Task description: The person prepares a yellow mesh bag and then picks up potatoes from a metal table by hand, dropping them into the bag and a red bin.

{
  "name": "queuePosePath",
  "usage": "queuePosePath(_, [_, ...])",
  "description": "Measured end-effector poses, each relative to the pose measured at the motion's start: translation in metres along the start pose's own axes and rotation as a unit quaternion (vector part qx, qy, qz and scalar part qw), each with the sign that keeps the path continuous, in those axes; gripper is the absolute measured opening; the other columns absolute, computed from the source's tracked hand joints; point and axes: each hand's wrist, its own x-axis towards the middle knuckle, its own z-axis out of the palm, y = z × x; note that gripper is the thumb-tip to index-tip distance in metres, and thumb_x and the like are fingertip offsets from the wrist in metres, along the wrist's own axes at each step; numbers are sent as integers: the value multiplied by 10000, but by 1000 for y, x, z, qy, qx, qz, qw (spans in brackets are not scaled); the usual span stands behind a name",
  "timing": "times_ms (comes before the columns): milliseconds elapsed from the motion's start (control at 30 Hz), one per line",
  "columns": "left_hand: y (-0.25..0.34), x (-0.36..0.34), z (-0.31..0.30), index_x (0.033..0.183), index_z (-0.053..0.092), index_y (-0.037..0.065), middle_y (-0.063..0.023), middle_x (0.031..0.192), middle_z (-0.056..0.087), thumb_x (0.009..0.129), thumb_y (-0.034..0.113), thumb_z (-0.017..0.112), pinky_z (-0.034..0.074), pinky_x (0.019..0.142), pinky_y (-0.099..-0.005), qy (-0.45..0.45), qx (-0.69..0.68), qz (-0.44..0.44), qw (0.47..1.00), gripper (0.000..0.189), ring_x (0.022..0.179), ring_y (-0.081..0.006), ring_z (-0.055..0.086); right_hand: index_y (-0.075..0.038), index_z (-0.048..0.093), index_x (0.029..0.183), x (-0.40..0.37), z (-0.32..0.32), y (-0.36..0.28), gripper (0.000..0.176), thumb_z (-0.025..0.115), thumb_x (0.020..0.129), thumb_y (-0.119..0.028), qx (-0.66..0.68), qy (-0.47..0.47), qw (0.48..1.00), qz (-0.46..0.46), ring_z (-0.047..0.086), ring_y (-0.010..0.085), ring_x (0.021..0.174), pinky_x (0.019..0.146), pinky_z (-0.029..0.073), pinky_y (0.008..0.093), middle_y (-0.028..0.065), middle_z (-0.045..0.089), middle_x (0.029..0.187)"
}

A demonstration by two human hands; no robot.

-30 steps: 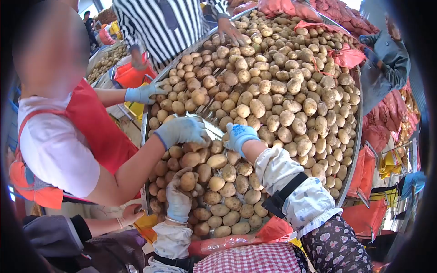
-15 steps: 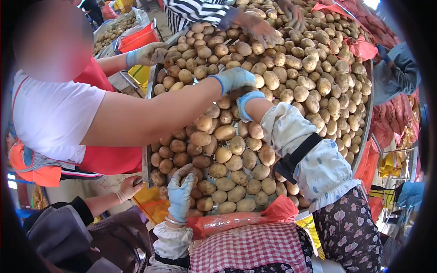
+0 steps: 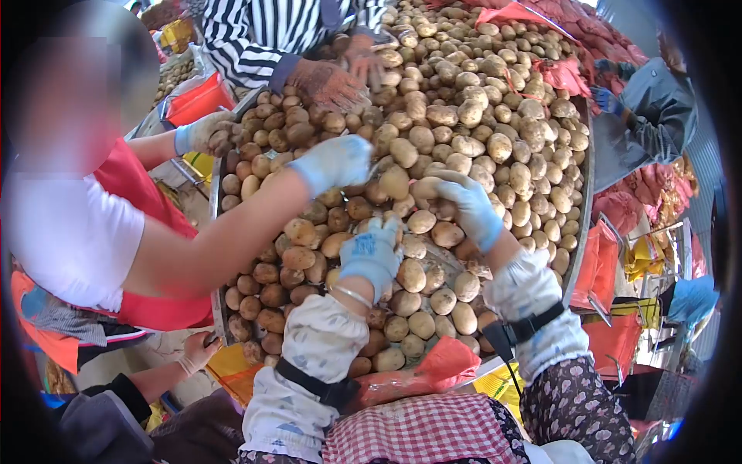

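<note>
Potatoes (image 3: 519,147) lie heaped across a metal-edged table (image 3: 581,224). My left hand (image 3: 372,254), in a light blue glove, rests palm down on potatoes near the middle; its fingertips are pressed among them and what they hold is unclear. To its right, my right hand (image 3: 468,203), gloved too, reaches in from the right with fingers bent round a potato (image 3: 425,188). Between and beyond my hands are more potatoes. A co-worker's gloved hand (image 3: 336,164) is just beyond my left hand, over the pile.
A person in striped sleeves works with brown gloves (image 3: 328,85) at the far side. A person's bare hand (image 3: 199,352) is at the lower left. A red plastic bag (image 3: 425,370) lies along the near edge. Another person stands at the upper right beside red sacks (image 3: 645,189).
My left hand has moved up and inward onto the potatoes. My right hand, earlier partly hidden behind the co-worker's glove, now shows apart from it. The striped-sleeved person's hands have shifted left.
</note>
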Motion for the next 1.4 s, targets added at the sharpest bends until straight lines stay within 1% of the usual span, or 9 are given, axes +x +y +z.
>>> queuePosePath(233, [-38,30,20,1253,465,89,-148,1218,537,843,251,626,510,814,-360,-8,-189,39,981,469,1065,-263,583,-81,516,1154,-96,-22,48,353,544,871,-290,481,-74,872,56,628,248,829,579,523,359,127,612,1055])
queuePosePath(367, [-19,-39,14,1281,435,26,-129,1175,559,906,166,567,515,808,-268,6,-760,58,648,422,1045,-172,571,-85,506,1176,-119,-1,57,460,486,920,-466,471,-77,873,106,635,247,868,623,522,354,146,622,1063])
queuePosePath(700, [49,-78,58,1294,413,-42,-146,1287,498,1011,297,299,376,1038,-365,136,-664,177,713,456,1158,-221,506,-200,469,1291,-161,38,83,532,506,896,-553,664,-73,728,156,545,258,1100,771,527,447,59,529,1262])
queuePosePath(733, [58,-84,47,1288,415,-38,-141,1232,533,997,265,391,377,1035,-357,27,-806,201,556,421,1129,-226,529,-200,469,1291,-170,33,84,532,506,896,-553,661,-58,733,149,545,258,1100,771,527,447,59,529,1262])
queuePosePath(800, [49,-89,57,1322,375,-25,-137,1240,527,959,251,508,384,1027,-351,74,-582,185,788,475,1141,-215,513,-204,469,1293,-193,29,89,551,503,886,-574,657,-36,749,74,559,260,1083,767,522,437,55,539,1252])
queuePosePath(900, [85,-114,69,1407,305,32,-132,1332,453,925,125,546,382,1034,-347,-5,-769,104,631,546,1231,-207,437,-207,477,1289,-229,22,87,534,495,893,-566,616,0,785,68,577,255,1060,747,525,425,54,541,1263])
queuePosePath(933, [85,-115,83,1416,271,24,-132,1394,397,936,133,558,393,1010,-313,55,-629,192,752,570,1169,-180,469,-208,482,1287,-240,18,84,526,491,897,-561,594,11,802,67,587,252,1048,737,526,418,54,542,1269])
queuePosePath(1200, [144,-159,107,1452,247,76,-141,1412,373,918,115,578,378,1032,-298,-191,-621,102,753,630,1199,-203,461,-160,465,1300,-334,-24,105,472,527,926,-442,532,131,834,62,636,309,965,707,540,435,100,592,1203])
queuePosePath(1400, [226,-164,149,1416,308,26,-213,1361,433,856,166,636,372,1021,-410,-114,-247,416,868,664,1209,-384,451,-69,476,1313,-394,-70,128,479,448,971,-403,523,158,835,68,557,196,1074,939,436,337,69,564,1231])
